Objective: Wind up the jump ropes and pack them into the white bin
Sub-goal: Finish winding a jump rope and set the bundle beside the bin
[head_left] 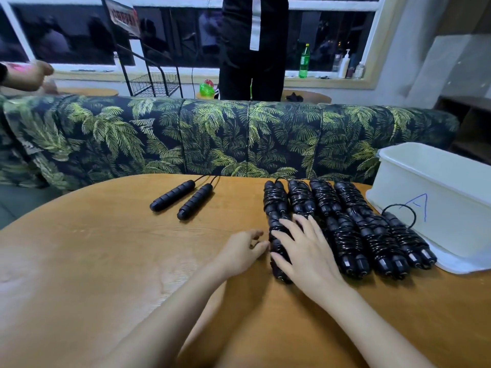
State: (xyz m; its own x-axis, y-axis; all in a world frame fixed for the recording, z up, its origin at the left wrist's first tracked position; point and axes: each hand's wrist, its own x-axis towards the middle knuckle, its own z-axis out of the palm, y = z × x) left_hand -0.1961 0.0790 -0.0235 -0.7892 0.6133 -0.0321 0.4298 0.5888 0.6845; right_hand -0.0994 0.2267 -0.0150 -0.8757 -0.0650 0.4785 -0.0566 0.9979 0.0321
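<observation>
The right hand [305, 251] lay flat on a wound rope [275, 225], its grip open. The left hand [241, 252] sat beside it, loosely curled, holding nothing. The bin [425, 187] stood at two o'clock.

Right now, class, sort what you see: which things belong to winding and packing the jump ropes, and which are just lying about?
Belongs to the job:
wound jump ropes
unwound jump rope
white bin
right hand, resting on one bundle
left hand, beside that bundle

Just lying about:
green bottle
pump bottle
wire rack
leaf-print sofa
</observation>
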